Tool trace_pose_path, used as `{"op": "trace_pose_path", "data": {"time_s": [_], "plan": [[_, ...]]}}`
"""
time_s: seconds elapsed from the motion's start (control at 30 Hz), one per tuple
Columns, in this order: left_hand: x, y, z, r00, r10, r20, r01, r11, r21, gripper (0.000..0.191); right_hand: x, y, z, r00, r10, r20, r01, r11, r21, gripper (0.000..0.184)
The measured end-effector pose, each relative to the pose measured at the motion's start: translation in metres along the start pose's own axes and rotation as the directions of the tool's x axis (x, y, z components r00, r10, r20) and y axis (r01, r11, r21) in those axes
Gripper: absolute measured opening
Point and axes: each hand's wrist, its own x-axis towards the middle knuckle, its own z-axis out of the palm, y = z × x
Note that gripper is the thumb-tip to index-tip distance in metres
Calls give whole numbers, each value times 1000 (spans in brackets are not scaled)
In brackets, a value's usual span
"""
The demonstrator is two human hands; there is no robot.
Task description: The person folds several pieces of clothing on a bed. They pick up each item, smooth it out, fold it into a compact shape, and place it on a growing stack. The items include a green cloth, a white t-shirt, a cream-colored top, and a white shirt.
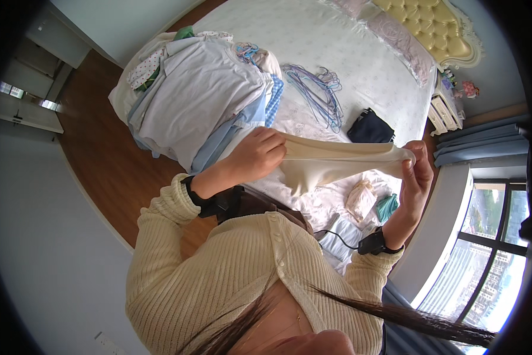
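A cream garment of thin stretchy fabric [337, 164] is pulled taut sideways in front of my chest, above the bed. My left hand [262, 150] grips one end of it, fingers curled over the edge. At the other end my right hand [416, 175] pinches the cloth between thumb and fingers. A loose fold hangs down near my left hand. Beyond the garment lies a dark navy folded garment [370, 126]. Below my right hand on the bed are a pale pink folded garment [361, 200], a teal folded cloth [386, 207] and light folded clothes [342, 235].
A large heap of clothes [199, 84] lies on the left of the bed [288, 26]. Several blue and purple hangers [317, 95] are bunched beside it. At the right are a padded headboard [421, 26], a white nightstand [445, 108] and a window [487, 248]. A cable [343, 242] runs to my right wrist device.
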Motion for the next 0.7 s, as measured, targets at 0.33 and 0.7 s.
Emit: {"op": "trace_pose_path", "data": {"time_s": [0.33, 0.7], "plan": [[1, -7, -19, 810, -273, 519, 585, 427, -690, 16, -20, 18, -12, 999, 41, 3, -40, 971, 237, 18], [39, -29, -94, 927, -323, 190, 370, 710, -599, 13, -17, -5, -25, 997, 73, 18, -73, 997, 29, 15]]}}
